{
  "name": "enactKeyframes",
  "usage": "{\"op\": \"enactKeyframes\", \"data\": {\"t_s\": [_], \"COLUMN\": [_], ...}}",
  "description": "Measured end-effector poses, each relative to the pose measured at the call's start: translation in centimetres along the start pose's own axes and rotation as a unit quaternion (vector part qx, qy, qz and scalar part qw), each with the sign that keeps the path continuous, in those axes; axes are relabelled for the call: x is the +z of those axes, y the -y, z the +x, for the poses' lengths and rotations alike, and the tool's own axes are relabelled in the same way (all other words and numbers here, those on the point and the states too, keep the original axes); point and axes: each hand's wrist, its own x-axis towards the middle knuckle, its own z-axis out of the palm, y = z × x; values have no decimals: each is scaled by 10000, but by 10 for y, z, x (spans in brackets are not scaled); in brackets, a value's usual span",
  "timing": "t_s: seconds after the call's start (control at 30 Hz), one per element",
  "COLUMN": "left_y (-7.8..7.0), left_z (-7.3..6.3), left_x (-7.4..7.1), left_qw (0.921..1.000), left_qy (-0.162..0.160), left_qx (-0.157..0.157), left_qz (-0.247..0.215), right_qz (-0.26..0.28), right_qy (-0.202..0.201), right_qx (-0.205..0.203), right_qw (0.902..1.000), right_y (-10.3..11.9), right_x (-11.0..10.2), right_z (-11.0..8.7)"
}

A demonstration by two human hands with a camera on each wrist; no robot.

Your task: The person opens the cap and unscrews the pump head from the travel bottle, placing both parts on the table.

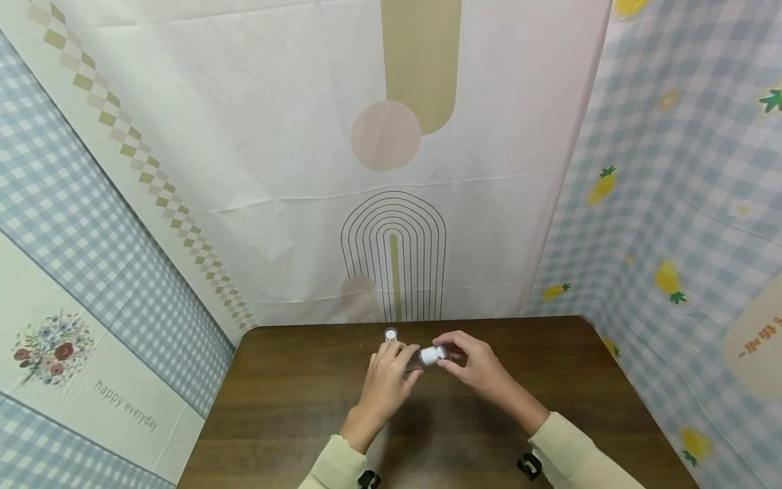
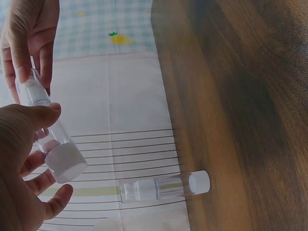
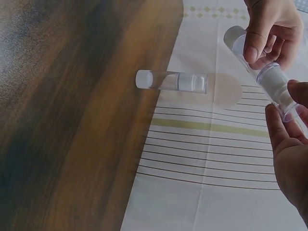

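My left hand [image 1: 386, 377] grips the clear body of a small pump bottle [image 1: 432, 354], its thumb across one side. The bottle is tilted above the table, its white base [image 2: 66, 161] on the left hand's side. At the other end, fingers of my right hand [image 1: 473, 363] pinch the clear cap [image 3: 290, 113] around the white pump top. Whether that cap is fully seated cannot be told. A second bottle [image 3: 173, 82] of the same look, with white base and clear cap, stands upright beyond my left hand, touched by neither hand.
The brown wooden table [image 1: 293, 407] ends just behind the standing bottle. A white patterned cloth [image 1: 293, 258] hangs at the back, with checked cloths [image 1: 647, 176] at the sides. Dark wrist straps [image 1: 529, 466] show by the sleeves.
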Motion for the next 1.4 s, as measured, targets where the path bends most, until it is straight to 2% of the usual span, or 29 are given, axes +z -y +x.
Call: {"op": "enactKeyframes", "data": {"t_s": [0.6,0.8,1.07,1.4], "left_y": [3,7,10,13], "left_z": [-1,-3,-5,-6], "left_x": [0,2,3,1], "left_qw": [9997,9996,9997,9998], "left_qy": [-30,-64,-52,-74], "left_qx": [258,235,141,54], "left_qz": [46,132,178,157], "right_qz": [398,312,109,-79], "right_qy": [-59,-180,-404,-444], "right_qx": [121,9,83,243], "right_qw": [9991,9994,9991,9987], "right_y": [-8,-12,-12,-21], "right_x": [-4,-10,-23,-36], "right_z": [-4,-6,-10,-12]}}
